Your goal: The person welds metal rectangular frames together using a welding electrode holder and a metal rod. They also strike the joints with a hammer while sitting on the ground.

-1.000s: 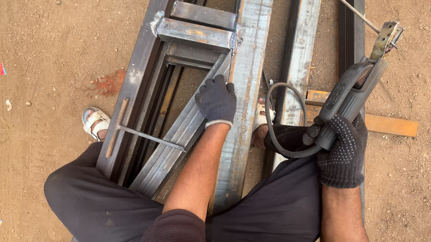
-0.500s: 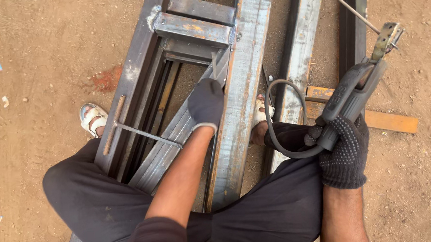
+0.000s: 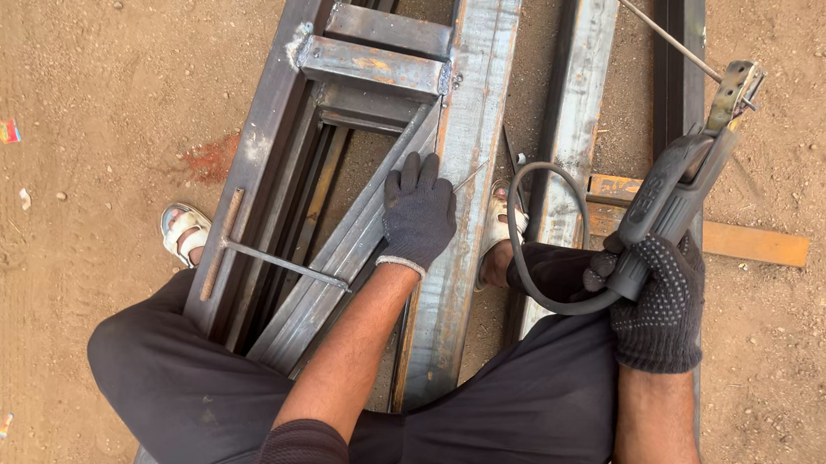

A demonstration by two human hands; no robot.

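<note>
My left hand (image 3: pixel 418 213), in a dark knitted glove, lies flat with fingers together on a diagonal steel bar (image 3: pixel 339 265) of a welded metal frame (image 3: pixel 379 67) on the ground. My right hand (image 3: pixel 661 303), also gloved, grips the handle of a welding electrode holder (image 3: pixel 683 187). A thin welding rod (image 3: pixel 664 40) sticks out of the holder's clamp, pointing up and left, away from the frame. A black cable (image 3: pixel 539 253) loops from the holder's base over my lap.
A chipping hammer (image 3: pixel 262 256) with a thin metal handle rests on the frame's left rail. Long steel channels (image 3: pixel 581 88) lie side by side on sandy ground. A wooden plank (image 3: pixel 748 240) lies at right. My sandalled feet (image 3: pixel 182 229) flank the frame.
My left hand has shifted slightly on the diagonal bar and settled flat. The view has moved a little. The right hand keeps the holder in the same raised position.
</note>
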